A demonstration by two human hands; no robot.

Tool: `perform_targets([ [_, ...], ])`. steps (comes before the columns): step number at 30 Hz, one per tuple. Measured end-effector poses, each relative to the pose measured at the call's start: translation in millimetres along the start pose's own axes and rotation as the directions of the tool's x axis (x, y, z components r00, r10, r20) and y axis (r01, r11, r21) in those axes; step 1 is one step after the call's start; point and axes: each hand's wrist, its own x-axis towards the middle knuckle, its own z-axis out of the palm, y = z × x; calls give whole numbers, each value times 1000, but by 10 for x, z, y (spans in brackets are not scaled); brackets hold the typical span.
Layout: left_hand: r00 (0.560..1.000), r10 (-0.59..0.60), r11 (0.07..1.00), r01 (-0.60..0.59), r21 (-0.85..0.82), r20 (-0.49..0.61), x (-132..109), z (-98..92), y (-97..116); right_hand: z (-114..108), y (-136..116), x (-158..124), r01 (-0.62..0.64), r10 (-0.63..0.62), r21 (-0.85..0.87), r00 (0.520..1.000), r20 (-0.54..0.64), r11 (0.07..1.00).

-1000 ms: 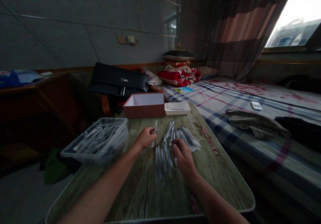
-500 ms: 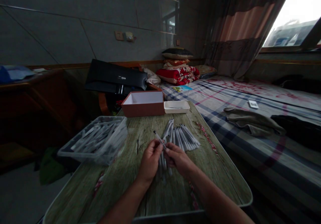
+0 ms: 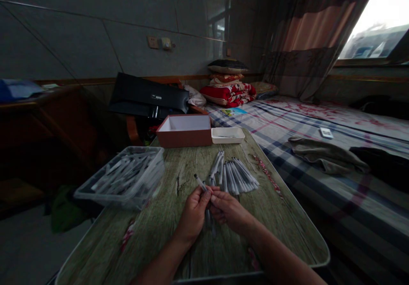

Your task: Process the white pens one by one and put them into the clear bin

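My left hand (image 3: 193, 213) and my right hand (image 3: 227, 209) meet over the middle of a wood-patterned table (image 3: 153, 242). Both are closed on one thin white pen (image 3: 200, 182), whose tip sticks up and to the left from between the fingers. Just beyond my hands lies a row of several similar white pens (image 3: 234, 175) on the tabletop. More pens lie under and between my hands, partly hidden.
A clear plastic bin (image 3: 123, 177) full of pens stands at the table's left edge. At the far end stand an open brown box (image 3: 184, 130) and a small white tray (image 3: 227, 134). A bed with a plaid sheet (image 3: 319, 157) runs along the right.
My left hand brought the pen from the left to the middle, and my right hand rose from the pile to join it. Both hands now grip the same pen closer to me.
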Motion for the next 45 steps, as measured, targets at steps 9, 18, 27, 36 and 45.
perform_targets([
  [9, 1000, 19, 999, -20, -25, -21, -28, -18, 7, 34, 6, -2, 67, -70, -146, 997, -13, 987],
  [18, 1000, 23, 1000, -23, -14, -16, -6, 14, 25, 54, -44, -4, 92, -100, -185, 995, -31, 978],
  [27, 1000, 18, 992, -17, -128, 7, 26, -14, -33, 63, -57, -12, 46, -50, -107, 998, -36, 993],
  [36, 994, -77, 920, 99, -379, 74, 55, -41, -58, 14, -95, -54, -90, 82, 110, 993, 81, 990],
  [45, 995, -99, 870, 81, -486, -11, 53, -22, -72, 72, -69, -52, -39, 37, 27, 997, 65, 999],
])
